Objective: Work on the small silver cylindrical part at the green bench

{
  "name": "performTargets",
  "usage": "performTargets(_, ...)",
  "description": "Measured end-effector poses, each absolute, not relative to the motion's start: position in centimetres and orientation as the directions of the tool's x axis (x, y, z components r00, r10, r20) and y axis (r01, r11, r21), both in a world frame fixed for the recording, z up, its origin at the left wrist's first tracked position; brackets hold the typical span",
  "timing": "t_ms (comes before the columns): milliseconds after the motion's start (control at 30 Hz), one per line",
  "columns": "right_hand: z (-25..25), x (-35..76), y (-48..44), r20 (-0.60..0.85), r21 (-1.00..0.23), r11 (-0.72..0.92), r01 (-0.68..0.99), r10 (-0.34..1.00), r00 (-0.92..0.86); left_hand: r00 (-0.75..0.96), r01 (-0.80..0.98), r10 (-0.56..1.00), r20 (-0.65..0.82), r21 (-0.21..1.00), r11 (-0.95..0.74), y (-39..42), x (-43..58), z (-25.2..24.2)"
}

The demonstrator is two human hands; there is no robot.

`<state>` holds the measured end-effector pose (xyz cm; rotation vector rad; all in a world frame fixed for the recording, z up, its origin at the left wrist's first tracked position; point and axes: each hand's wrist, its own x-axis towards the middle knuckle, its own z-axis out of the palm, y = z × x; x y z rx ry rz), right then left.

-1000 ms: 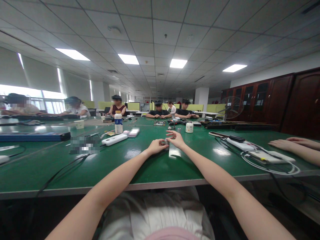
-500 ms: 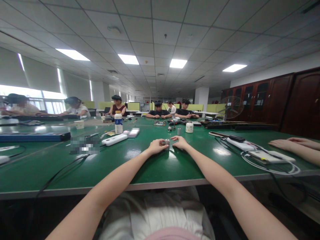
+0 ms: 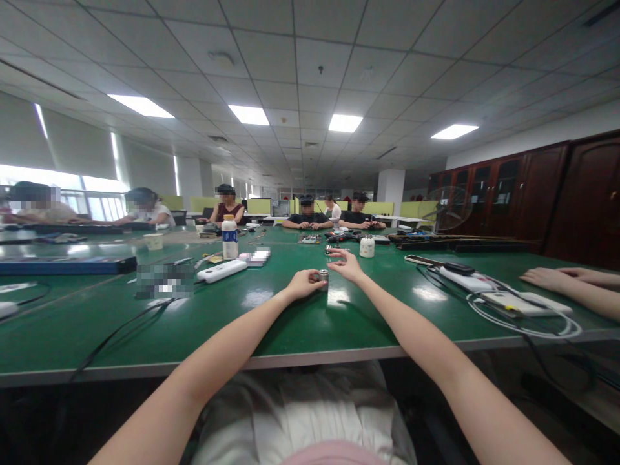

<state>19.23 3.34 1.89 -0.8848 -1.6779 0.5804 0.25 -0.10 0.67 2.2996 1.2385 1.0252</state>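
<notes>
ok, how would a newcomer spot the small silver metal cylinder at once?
On the glossy green table, find the camera wearer's bare left hand. The small silver metal cylinder stands upright in its grip; unlike the squat white jar farther back, it is narrower and metallic.

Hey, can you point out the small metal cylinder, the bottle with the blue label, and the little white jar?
Small metal cylinder point(image 3: 325, 276): head view, upper part of its side.
Bottle point(image 3: 230, 237): head view, its label.
White jar point(image 3: 367, 247): head view, middle of its body.
</notes>
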Motion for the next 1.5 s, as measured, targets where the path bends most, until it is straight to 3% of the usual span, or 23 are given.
performTargets(367,1.8,18.2,2.3,0.631,-0.74,0.658,0.14,0.751,-0.191,0.36,0.593,0.832,0.422,0.585,-0.553,-0.1,0.3,0.8)
performTargets(1500,2.0,18.1,2.8,0.599,-0.778,0.598,0.19,0.798,-0.059,0.375,0.598,0.819,0.434,0.562,-0.571,-0.2,0.4,0.7)
